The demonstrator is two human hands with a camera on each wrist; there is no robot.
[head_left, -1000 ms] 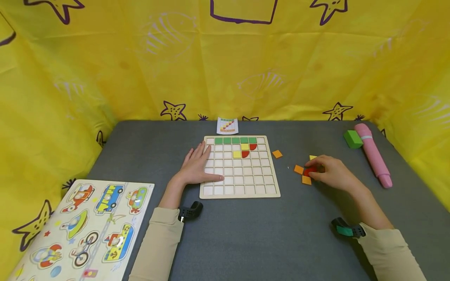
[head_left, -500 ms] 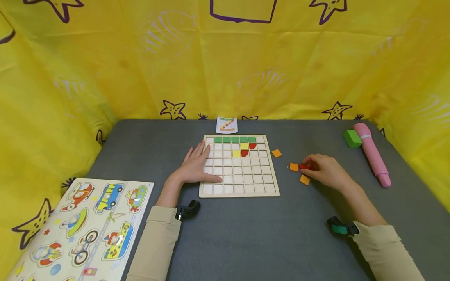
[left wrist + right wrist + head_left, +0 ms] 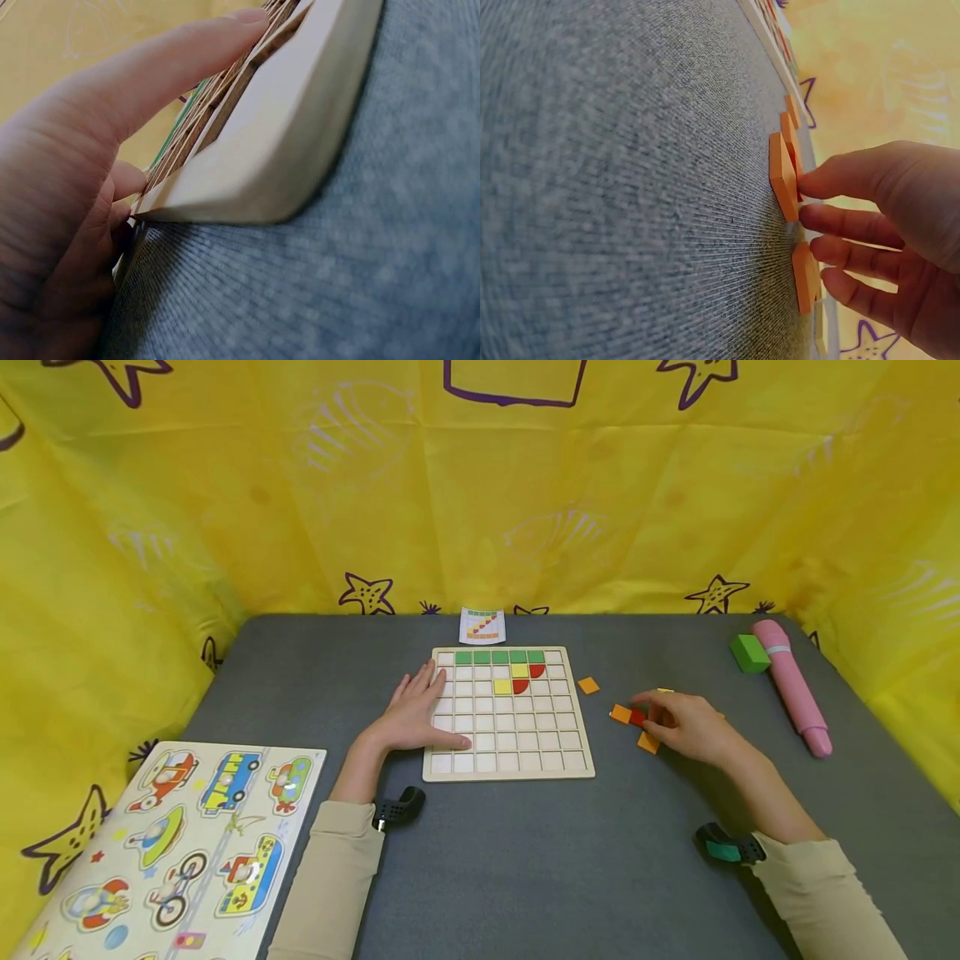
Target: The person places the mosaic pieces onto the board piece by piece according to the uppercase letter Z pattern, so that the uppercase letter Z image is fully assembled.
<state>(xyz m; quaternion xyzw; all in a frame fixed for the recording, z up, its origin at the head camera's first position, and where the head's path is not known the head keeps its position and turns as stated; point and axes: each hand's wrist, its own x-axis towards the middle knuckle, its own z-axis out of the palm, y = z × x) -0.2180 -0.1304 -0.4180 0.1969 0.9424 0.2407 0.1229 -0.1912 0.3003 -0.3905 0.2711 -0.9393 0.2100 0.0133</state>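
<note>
Pale wood makes up the grid board [image 3: 527,744], which lies flat near the middle of the table [image 3: 517,860]. Its far row bears five green tiles [image 3: 500,657]; below them, two yellow squares [image 3: 502,687] each sit just left of a red quarter-round [image 3: 521,686], stepping down toward the left.

Judged against the printed card [image 3: 482,626] just beyond the board's far edge, the green row looks complete and the yellow-red diagonal begun, with its lower steps and the whole orange row left to lay.

The left hand [image 3: 408,718] spreads over the board's left edge, thumb across the cells. On the table right of the board, the right hand [image 3: 692,724] has thumb and fingers curled at a loose red piece [image 3: 637,717]; whether they pinch it, I cannot tell. Orange tiles [image 3: 648,742] lie about it, and the hand partly hides a yellow piece [image 3: 664,691].

Farther out are a green block [image 3: 750,653] beside a pink tube-like object [image 3: 792,687], and, at left, a picture puzzle [image 3: 195,828].
</note>
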